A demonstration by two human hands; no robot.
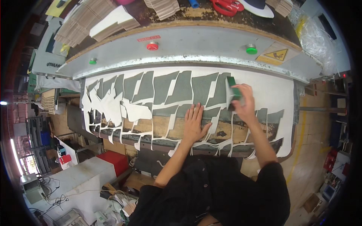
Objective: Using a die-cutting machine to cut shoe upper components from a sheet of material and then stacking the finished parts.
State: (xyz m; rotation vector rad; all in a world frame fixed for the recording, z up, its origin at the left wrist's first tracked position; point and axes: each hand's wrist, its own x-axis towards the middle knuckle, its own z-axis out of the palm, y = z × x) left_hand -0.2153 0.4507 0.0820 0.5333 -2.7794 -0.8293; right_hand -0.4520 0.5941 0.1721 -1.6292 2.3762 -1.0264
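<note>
loose white cutouts (137,112) lay at left on the cut white sheet (266,90); looked thin, light and bendy, probably fine to pinch by an edge. sheet spread under both hands, narrow webs between openings likely to kink or tear, so the broad right margin seemed the safer hold. left hand (193,124) was flat on it mid-width, fingers slightly spread, gripping nothing. right of that, the green-sided block (234,89) was at the upper row of openings, in the right hand (245,99), part closed, thumb opposite fingers; blurred, exact contact couldn't be told. block looked stiff, maybe with some heft; best grip judged to be its two long sides. markings: dark lettering on the grey machine (45,62) at far left, printed red label (148,38) on the grey beam (196,47), yellow hand-hazard sign (276,55) at right.
</note>
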